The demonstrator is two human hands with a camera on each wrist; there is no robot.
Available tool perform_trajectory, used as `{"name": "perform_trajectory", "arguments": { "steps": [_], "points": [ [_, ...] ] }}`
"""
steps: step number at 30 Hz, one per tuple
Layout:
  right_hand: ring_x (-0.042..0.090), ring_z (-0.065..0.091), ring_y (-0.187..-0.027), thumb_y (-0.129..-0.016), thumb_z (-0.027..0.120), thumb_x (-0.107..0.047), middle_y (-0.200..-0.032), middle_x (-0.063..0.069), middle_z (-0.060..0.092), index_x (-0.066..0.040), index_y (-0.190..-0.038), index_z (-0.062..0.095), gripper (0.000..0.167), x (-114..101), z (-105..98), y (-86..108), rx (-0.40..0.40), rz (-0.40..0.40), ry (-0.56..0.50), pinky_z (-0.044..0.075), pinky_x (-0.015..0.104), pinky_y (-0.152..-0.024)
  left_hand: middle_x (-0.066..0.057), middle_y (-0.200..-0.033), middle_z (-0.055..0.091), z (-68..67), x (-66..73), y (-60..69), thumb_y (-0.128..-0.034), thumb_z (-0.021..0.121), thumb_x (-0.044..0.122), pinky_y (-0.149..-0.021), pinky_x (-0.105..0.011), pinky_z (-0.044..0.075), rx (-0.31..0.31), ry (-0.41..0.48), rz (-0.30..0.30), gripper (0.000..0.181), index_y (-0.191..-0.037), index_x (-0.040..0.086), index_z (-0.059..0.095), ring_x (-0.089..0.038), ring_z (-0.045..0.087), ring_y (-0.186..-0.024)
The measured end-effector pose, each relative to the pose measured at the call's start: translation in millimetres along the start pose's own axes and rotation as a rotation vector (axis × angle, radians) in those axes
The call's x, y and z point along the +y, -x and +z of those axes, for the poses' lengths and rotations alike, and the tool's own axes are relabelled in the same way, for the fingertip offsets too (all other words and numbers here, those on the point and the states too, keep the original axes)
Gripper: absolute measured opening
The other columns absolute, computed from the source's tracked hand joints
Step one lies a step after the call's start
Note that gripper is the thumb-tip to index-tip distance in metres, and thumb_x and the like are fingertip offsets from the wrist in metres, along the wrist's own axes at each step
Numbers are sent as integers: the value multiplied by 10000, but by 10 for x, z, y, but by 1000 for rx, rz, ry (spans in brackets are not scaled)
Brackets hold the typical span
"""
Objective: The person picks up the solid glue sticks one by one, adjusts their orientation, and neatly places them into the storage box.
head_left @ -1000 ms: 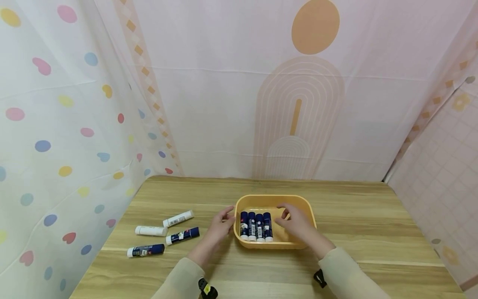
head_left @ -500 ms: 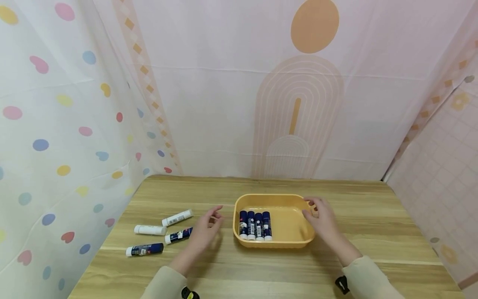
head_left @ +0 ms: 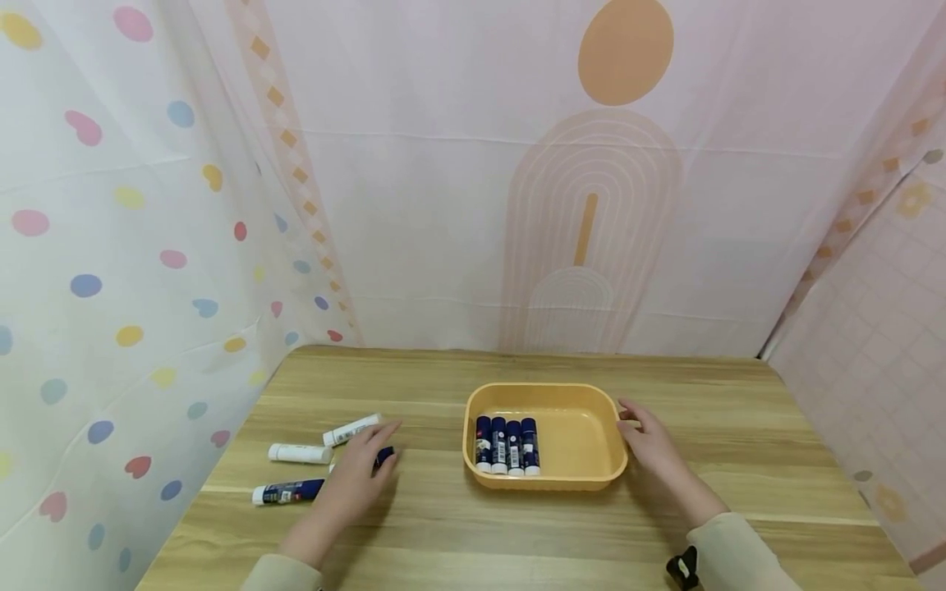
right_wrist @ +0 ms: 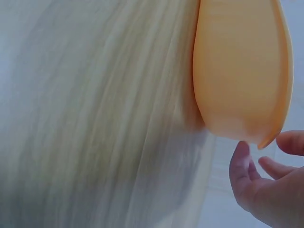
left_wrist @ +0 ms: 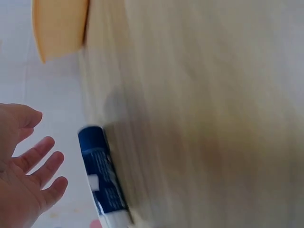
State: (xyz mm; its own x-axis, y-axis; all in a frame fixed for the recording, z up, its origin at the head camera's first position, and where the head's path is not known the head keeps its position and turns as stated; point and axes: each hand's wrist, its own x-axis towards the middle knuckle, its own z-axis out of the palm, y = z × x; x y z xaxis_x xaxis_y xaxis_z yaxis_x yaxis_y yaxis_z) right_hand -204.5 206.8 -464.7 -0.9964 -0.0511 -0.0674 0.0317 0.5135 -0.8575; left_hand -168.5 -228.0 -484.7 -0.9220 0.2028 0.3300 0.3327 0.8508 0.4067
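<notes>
Over a blue glue stick on the left part of the table hovers my left hand, hiding much of the stick. In the left wrist view the fingers of this hand are spread beside a blue stick, not touching it. My right hand is at the right rim of the yellow tray. The right wrist view has this hand with loosely bent fingers close to the tray's end; contact is hard to tell. Several blue sticks lie side by side in the tray's left half.
Two white sticks, one upper and one lower, lie left of my left hand, with another blue stick nearer the front. A patterned curtain hangs behind the wooden table.
My left hand has moved left, away from the tray to the loose sticks. My right hand has left the tray's inside and moved right to its outer rim.
</notes>
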Motion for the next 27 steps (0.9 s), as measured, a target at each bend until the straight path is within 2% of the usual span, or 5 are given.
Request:
{"name": "perform_trajectory", "arguments": {
  "steps": [4,9,14,18,27],
  "points": [
    [241,505,-951,-987,426,-69,-1170,221,464,69,-1416,332,461,11,-9,-29,-32,44,-59,473,256,-685,-174,-1294,520,-6,-74,48,-849,683,89,-961,-527,441,-42,-52,-10,584,-1391,94,464,-370,487,-1192],
    [197,505,-887,-979,426,-42,-1097,172,463,74,-1409,343,453,23,-30,-53,-62,51,-76,491,265,-672,-188,-1287,517,-11,-141,65,-821,715,104,-973,-536,424,-122,-128,-19,647,-1406,72,442,-375,491,-1186],
    [195,515,-869,-970,424,-15,-1075,155,454,64,-1412,347,455,21,-33,-64,-70,77,-109,507,275,-685,-174,-1217,563,0,-223,61,-793,734,77,-938,-515,450,-124,-213,21,642,-1383,88,481,-352,552,-1100],
    [186,504,-857,-967,420,-10,-1060,146,451,59,-1408,354,452,13,-23,-73,-61,92,-128,501,273,-679,-172,-1120,603,12,-276,56,-794,723,46,-861,-510,485,-113,-237,38,601,-1356,83,513,-344,594,-990],
    [162,492,-783,-961,422,-1,-1029,133,445,45,-1404,370,449,3,7,-79,-40,117,-166,477,253,-619,-203,-1143,613,4,-314,23,-791,680,-55,-848,-512,499,-156,-232,10,606,-1356,82,507,-380,601,-995]
  ]
}}
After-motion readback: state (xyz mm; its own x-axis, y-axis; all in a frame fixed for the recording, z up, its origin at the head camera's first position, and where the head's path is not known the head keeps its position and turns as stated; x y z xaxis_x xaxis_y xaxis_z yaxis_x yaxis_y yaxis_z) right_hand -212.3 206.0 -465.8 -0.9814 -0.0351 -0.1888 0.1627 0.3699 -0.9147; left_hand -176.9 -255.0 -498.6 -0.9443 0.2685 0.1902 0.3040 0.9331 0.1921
